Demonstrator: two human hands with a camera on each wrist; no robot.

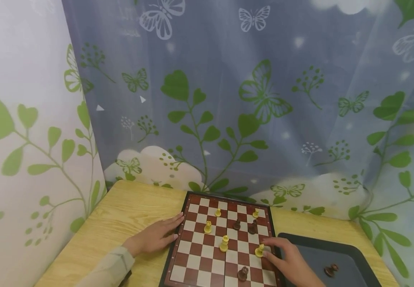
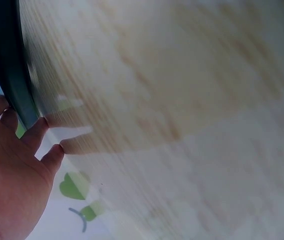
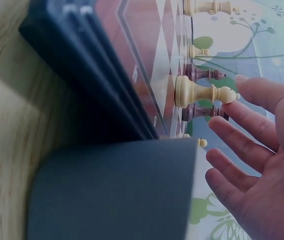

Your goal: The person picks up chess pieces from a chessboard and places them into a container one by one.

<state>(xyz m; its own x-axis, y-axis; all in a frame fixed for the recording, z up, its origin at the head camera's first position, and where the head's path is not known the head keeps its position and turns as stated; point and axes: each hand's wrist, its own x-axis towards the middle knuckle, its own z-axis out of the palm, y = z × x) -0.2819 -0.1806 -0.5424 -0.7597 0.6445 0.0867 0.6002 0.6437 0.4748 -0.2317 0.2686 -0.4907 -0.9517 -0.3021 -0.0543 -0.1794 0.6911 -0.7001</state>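
A chessboard (image 1: 199,262) with dark red and white squares lies on the wooden table. At its right side my right hand (image 1: 290,259) has thumb and forefinger at the head of a yellow bishop (image 1: 259,250), which stands upright on the board. In the right wrist view the bishop (image 3: 194,92) is between the thumb and forefinger tips, while the other fingers are spread. My left hand (image 1: 154,236) rests on the table, fingertips against the board's left edge. The left wrist view shows these fingers by the dark board edge (image 2: 16,65).
Several other pieces stand on the board, among them a tall yellow piece (image 1: 224,244), a dark piece (image 1: 242,274) near the front and a dark pawn (image 1: 236,225). Right of the board, a dark tray (image 1: 336,245) holds a dark piece (image 1: 330,270). A patterned curtain (image 1: 221,119) hangs behind.
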